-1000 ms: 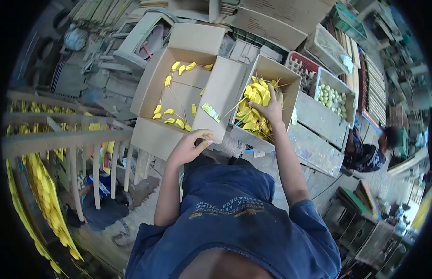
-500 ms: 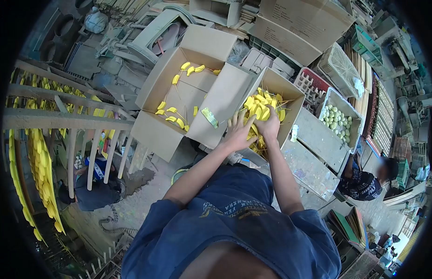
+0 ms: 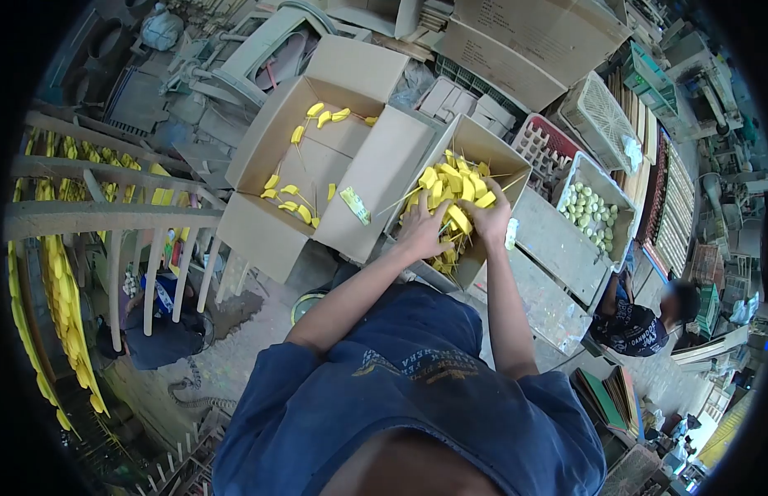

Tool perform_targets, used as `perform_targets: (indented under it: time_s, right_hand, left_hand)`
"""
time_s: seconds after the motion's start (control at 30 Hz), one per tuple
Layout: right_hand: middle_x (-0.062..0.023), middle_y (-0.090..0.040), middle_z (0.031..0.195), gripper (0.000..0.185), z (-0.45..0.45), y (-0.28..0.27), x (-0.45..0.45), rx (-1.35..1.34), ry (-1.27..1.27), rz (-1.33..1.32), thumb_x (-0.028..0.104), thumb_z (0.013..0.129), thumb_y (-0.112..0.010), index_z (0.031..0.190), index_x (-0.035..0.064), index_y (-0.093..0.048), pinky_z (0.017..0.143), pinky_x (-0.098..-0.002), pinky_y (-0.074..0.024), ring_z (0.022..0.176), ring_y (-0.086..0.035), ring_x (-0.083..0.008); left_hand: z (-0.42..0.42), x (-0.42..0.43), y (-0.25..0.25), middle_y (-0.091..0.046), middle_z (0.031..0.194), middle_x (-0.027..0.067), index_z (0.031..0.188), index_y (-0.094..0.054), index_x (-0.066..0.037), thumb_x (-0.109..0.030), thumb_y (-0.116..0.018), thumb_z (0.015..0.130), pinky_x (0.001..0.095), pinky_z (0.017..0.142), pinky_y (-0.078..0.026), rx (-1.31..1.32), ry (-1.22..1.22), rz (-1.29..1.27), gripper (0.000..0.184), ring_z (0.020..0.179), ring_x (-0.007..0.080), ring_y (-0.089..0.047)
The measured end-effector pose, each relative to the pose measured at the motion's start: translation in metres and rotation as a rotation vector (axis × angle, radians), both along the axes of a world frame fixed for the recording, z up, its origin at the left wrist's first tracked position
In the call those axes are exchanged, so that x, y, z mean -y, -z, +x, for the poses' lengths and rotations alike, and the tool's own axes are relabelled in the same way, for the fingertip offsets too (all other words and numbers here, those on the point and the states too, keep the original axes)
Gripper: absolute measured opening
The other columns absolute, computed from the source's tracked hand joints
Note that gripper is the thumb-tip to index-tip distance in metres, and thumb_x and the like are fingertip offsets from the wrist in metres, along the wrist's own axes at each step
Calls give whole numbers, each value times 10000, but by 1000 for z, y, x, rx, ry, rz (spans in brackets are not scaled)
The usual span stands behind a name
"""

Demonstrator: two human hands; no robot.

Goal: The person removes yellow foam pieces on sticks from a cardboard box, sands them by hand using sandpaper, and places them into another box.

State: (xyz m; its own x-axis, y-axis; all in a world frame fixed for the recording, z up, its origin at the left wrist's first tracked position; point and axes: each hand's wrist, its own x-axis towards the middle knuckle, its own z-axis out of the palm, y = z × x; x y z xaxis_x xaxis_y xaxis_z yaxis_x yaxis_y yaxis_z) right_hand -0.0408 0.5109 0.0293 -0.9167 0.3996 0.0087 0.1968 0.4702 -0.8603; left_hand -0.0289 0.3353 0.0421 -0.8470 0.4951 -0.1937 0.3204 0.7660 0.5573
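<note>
Head view: left hand [image 3: 420, 235] and right hand [image 3: 491, 223], apart, touch many yellow pieces [image 3: 453, 181] in the small box [image 3: 486, 142], grip unclear; the big box [image 3: 334, 147] has few.

Dim, even light overall; glare at lower right, perhaps daylight, too washed out to tell; dark shadow beneath open carton [image 3: 328, 155]; middle fairly sharp; co-worker's head [image 3: 680, 302] blurred; fisheye bending towards edges, corners black.
</note>
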Motion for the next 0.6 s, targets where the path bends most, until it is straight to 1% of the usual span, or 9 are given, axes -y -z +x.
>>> perform_targets:
  time_s: [0.07, 0.13, 0.2, 0.23, 0.27, 0.33, 0.37, 0.47, 0.6]
  right_hand:
    - [-161, -673, 1022, 638, -7, -13, -4, 56, -9, -52, 174, 542, -870, 1113, 33, -623, 832, -336, -507, 920, -652, -244]
    - [-166, -682, 983, 646, -14, -15, -7, 104, -8, -3, 177, 538, -870, 1117, 29, -625, 812, -340, -518, 887, -664, -250]
    - [-170, -682, 987, 651, -23, -11, -16, 95, -13, 30, 181, 541, -866, 1129, 39, -625, 811, -339, -518, 879, -668, -251]
    - [-157, -687, 976, 634, -28, -10, -21, 91, -31, -7, 184, 543, -863, 1120, 49, -636, 806, -337, -520, 873, -672, -241]
    - [-157, -687, 976, 634, -36, -12, -28, 87, -38, -3, 184, 543, -863, 1120, 49, -636, 806, -337, -520, 873, -672, -241]
    - [-139, -692, 963, 603, -50, -17, -38, 106, -122, 74, 186, 542, -862, 1091, 50, -652, 800, -336, -523, 868, -673, -230]
    - [-129, -695, 955, 569, -58, -20, -43, 193, -115, 2, 182, 551, -853, 1072, 55, -662, 796, -336, -523, 862, -675, -224]
    - [-153, -689, 960, 562, -86, -21, -48, 212, -237, 124, 190, 555, -836, 1079, 85, -665, 809, -339, -517, 876, -671, -246]
    - [-163, -686, 959, 578, -113, -9, -40, 220, -453, 248, 197, 556, -826, 1097, 88, -656, 818, -348, -515, 892, -667, -265]
  left_hand:
    - [1, -8, -13, -237, 1351, 291, 1343, -390, -106, -376, -775, 654, 555, 922, -406, 41, -24, -42, 834, 1110, 459, -459]
    - [-3, -9, -11, -281, 1319, 285, 1283, -465, -84, -373, -764, 658, 526, 893, -439, 80, -50, -93, 751, 1051, 445, -504]
    - [-8, -10, -5, -317, 1298, 289, 1199, -531, -60, -378, -742, 673, 487, 879, -461, 222, -127, 7, 650, 997, 459, -531]
    - [-6, -8, -5, -428, 1214, 296, 1150, -563, -47, -429, -741, 685, 445, 861, -475, 143, -144, 17, 627, 973, 437, -559]
    - [-9, -6, -4, -428, 1214, 296, 1150, -563, -47, -429, -741, 685, 445, 861, -475, 139, -152, 21, 627, 973, 437, -559]
    - [-15, 1, -7, -527, 1103, 291, 1086, -595, -38, -512, -739, 681, 426, 858, -474, 296, -107, 133, 640, 987, 398, -575]
    - [-17, 4, -8, -606, 1003, 252, 1036, -619, -34, -565, -717, 696, 394, 856, -472, 318, -97, 168, 638, 991, 348, -596]
    - [-27, 14, -12, -628, 1007, 217, 1011, -626, -33, -545, -694, 733, 379, 860, -469, 484, -130, 280, 586, 988, 328, -607]
    - [-19, 13, 0, -637, 1000, 196, 995, -600, -33, -483, -702, 759, 371, 848, -473, 424, -237, 383, 519, 977, 313, -614]
